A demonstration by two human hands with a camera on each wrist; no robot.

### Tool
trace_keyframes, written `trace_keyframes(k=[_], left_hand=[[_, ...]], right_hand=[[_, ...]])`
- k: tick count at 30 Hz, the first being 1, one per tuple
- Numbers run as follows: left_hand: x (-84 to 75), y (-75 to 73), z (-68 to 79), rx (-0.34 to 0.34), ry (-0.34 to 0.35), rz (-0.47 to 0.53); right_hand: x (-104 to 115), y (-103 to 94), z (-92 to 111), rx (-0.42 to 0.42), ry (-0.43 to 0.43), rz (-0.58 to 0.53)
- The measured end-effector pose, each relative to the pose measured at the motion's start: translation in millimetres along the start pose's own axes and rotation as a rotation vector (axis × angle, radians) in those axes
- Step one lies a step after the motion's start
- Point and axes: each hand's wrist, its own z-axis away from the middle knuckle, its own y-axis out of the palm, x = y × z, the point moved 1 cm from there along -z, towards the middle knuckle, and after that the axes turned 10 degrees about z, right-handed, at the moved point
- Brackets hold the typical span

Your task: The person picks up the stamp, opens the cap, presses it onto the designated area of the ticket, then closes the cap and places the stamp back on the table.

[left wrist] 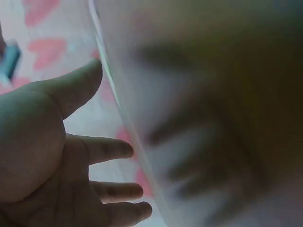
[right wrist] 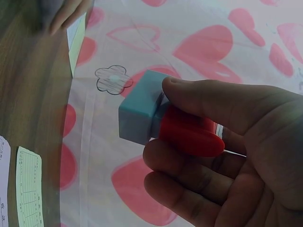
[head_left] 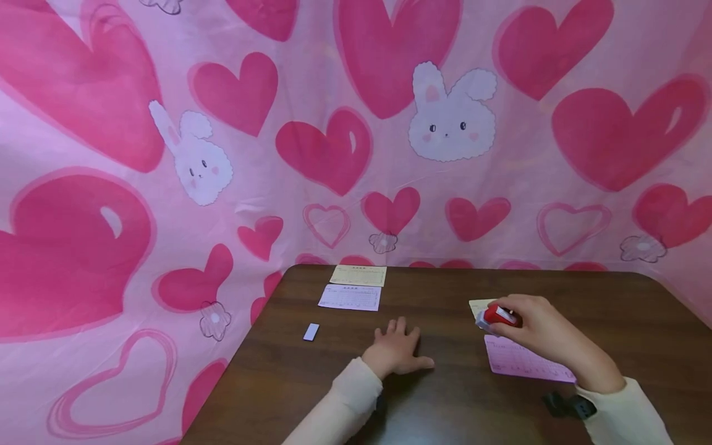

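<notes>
My right hand (head_left: 545, 327) pinches a red stamp with a pale blue-grey cap (right wrist: 139, 109) between thumb and fingers. It holds the stamp above the table, over a yellow slip (head_left: 478, 306) and a pink printed slip (head_left: 523, 360). My left hand (head_left: 394, 351) is spread palm down near the middle of the table and holds nothing. In the left wrist view, the left hand's fingers (left wrist: 111, 149) are straight, with their blurred reflection beside them on the tabletop.
On the left of the brown table (head_left: 445, 408) lie another yellow slip (head_left: 358, 275), a lilac printed slip (head_left: 350, 298) and a small white rectangular block (head_left: 311, 332). A pink heart-patterned cloth (head_left: 311, 74) hangs behind the table and along its left side.
</notes>
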Motion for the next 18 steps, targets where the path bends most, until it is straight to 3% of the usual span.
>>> trace_keyframes(k=[9, 13, 18], left_hand=[[102.4, -46.7, -17.3, -0.069, -0.182, 0.140], [130.6, -61.5, -20.6, -0.093, -0.233, 0.185], [153.6, -66.9, -21.5, -0.114, -0.292, 0.248]], right_hand=[[0, -1.8, 0, 0.059, 0.042, -0.026], [0, -1.0, -1, 0.061, 0.042, -0.020], [-1, -0.2, -1, 0.053, 0.025, -0.019]])
